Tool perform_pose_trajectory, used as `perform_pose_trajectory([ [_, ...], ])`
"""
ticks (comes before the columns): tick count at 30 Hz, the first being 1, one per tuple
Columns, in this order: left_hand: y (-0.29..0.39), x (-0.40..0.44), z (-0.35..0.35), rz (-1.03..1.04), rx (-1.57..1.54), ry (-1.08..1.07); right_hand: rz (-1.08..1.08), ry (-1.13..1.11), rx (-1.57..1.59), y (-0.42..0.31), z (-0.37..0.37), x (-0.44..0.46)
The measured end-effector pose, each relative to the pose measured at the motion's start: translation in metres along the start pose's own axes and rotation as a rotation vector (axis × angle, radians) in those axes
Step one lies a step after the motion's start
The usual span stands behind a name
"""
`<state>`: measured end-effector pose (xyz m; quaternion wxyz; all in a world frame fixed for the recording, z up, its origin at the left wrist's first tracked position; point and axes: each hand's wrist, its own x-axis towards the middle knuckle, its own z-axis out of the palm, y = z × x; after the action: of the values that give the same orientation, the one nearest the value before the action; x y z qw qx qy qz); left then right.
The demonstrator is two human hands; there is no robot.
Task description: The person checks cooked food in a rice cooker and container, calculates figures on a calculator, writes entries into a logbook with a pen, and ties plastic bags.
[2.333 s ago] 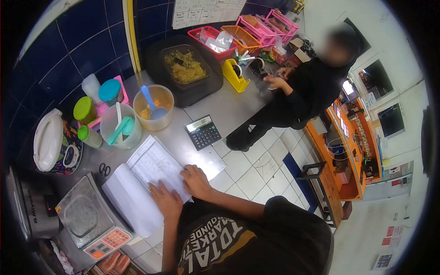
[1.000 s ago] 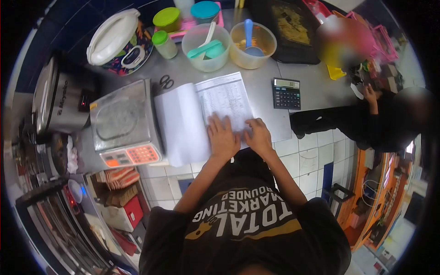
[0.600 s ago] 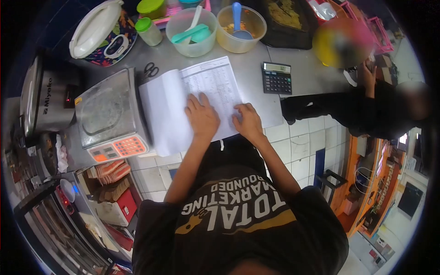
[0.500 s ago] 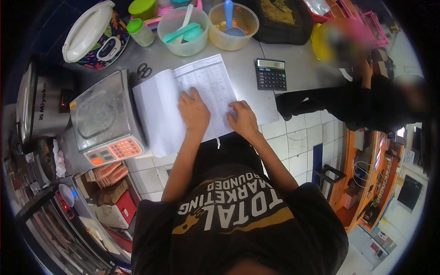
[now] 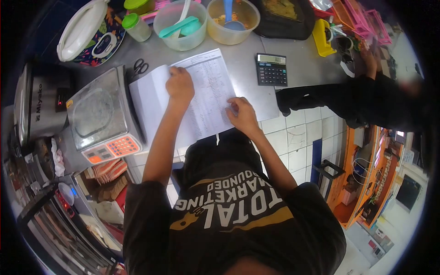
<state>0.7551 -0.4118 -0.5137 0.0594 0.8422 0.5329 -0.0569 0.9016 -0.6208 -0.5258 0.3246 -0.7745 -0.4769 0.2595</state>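
Note:
An open notebook (image 5: 211, 96) with ruled, handwritten pages lies on the metal table in front of me. My left hand (image 5: 180, 85) is closed at the upper part of the book, its fingers curled on the edge of a page (image 5: 158, 94) that bulges up on the left side. At the book's right edge rests my right hand (image 5: 243, 115), fingers loosely bent and apart, with nothing visible in it. A black calculator (image 5: 271, 69) lies to the right of the book. Black-handled scissors (image 5: 140, 67) are by the book's upper left corner.
A digital scale (image 5: 103, 114) stands close on the left, beside a Miyako appliance (image 5: 41, 103). Along the back are a patterned pot (image 5: 98, 46), a tub with a turquoise scoop (image 5: 181, 34), a tub with a blue ladle (image 5: 233, 27) and a black tray (image 5: 284, 23). Another person's arm (image 5: 369, 62) reaches in at right.
My left hand has moved up and left across the page and its fingers have curled in. My right hand has barely moved. The other person has shifted, uncovering a yellow holder.

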Motion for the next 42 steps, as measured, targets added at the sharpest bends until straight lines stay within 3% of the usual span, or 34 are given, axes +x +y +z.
perform_pose_trajectory([
  [5,-0.022,0.008,-0.024,0.146,0.047,-0.117,-0.022,0.022,0.002,-0.002,0.0,0.0],
  [15,-0.016,-0.044,-0.008,0.091,-0.007,-0.026,-0.011,0.009,-0.11,-0.016,0.007,0.002],
  [20,0.01,-0.094,-0.013,-0.126,-0.236,-0.033,0.045,-0.019,-0.109,-0.024,0.008,0.003],
  [27,0.013,-0.112,-0.006,-0.237,-0.429,-0.101,0.019,-0.04,-0.118,-0.025,0.01,0.007],
  [29,0.004,-0.114,-0.002,-0.001,-0.534,-0.175,0.033,-0.034,-0.091,-0.023,0.011,0.007],
  [33,0.008,-0.124,-0.005,-0.103,-0.517,-0.118,-0.039,-0.005,-0.101,-0.019,0.013,0.007],
  [36,0.014,-0.125,0.0,-0.111,-0.504,-0.272,-0.061,0.0,-0.116,-0.018,0.014,0.009],
  [38,0.016,-0.127,-0.003,0.122,-0.578,-0.255,-0.035,-0.013,-0.095,-0.019,0.012,0.008],
  [42,0.024,-0.128,0.001,0.043,-0.556,-0.123,-0.007,-0.024,-0.118,-0.025,0.013,0.017],
])
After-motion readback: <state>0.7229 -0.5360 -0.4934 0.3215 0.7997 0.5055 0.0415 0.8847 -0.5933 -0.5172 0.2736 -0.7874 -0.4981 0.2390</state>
